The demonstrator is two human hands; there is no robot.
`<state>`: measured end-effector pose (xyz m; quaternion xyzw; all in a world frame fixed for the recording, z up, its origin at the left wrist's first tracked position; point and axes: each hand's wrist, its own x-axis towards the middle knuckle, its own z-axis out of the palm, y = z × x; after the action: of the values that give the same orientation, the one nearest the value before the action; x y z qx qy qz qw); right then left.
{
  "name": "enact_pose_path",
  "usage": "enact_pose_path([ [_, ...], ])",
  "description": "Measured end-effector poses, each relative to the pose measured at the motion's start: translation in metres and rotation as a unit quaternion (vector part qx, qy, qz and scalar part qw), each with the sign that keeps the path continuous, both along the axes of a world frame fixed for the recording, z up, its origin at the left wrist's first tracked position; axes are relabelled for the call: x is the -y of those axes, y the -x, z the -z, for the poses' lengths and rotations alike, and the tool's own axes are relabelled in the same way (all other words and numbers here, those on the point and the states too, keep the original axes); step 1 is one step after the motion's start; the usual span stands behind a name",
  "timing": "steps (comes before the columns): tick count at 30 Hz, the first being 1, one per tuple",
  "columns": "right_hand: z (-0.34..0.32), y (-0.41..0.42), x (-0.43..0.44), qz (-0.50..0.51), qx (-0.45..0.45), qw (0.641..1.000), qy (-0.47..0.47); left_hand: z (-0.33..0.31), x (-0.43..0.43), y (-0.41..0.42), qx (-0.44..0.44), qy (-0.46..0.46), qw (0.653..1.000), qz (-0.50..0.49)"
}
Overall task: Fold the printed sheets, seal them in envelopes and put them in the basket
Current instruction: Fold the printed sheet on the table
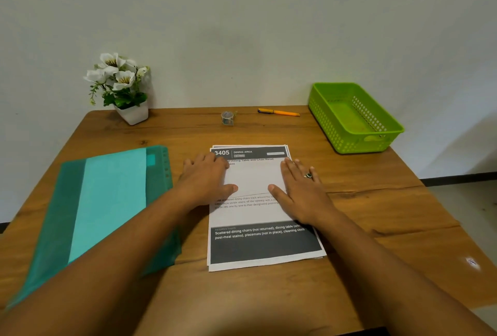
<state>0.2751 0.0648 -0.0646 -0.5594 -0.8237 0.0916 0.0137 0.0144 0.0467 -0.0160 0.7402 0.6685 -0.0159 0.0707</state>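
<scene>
Two-handed press noted on printed sheets (255,182), stacked on bench (376,201), long axis pointing away from body. Pressed flat by left hand (207,182) at left edge, right hand (301,193) at right edge; fingers (289,169) straight, gripping nothing. Equally near; near edge judged next for lifting.

Soft, even indoor light, somewhat dim, gives the wall (269,26) a grey-green cast. Shadows are faint — a pale one right of the flowers (118,77), another right of the basket (322,123). A small white glare spot sits on the table (403,201) at lower right. Wide-angle bending curves the table's edges and stretches the bottom corners; small print on the sheets (255,214) reads soft
</scene>
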Motion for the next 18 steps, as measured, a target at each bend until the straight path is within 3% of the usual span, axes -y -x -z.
enact_pose_path([
  [3,-0.001,0.0,0.001,-0.002,0.004,1.0,0.0,-0.007,-0.015,0.002,0.042,0.065,0.997,-0.023],
  [8,-0.002,0.0,0.001,-0.002,-0.009,1.0,0.005,-0.011,-0.023,-0.001,0.062,0.086,0.994,-0.037],
  [11,-0.003,0.0,0.0,0.004,-0.029,0.999,0.014,-0.007,-0.016,-0.001,0.211,0.058,0.971,-0.094],
  [14,-0.017,0.003,-0.002,0.024,-0.094,0.995,0.024,-0.007,0.0,-0.003,0.386,0.003,0.913,-0.131],
  [18,-0.055,0.021,-0.001,0.003,-0.221,0.971,-0.085,-0.028,0.015,-0.004,0.476,-0.056,0.873,-0.092],
])
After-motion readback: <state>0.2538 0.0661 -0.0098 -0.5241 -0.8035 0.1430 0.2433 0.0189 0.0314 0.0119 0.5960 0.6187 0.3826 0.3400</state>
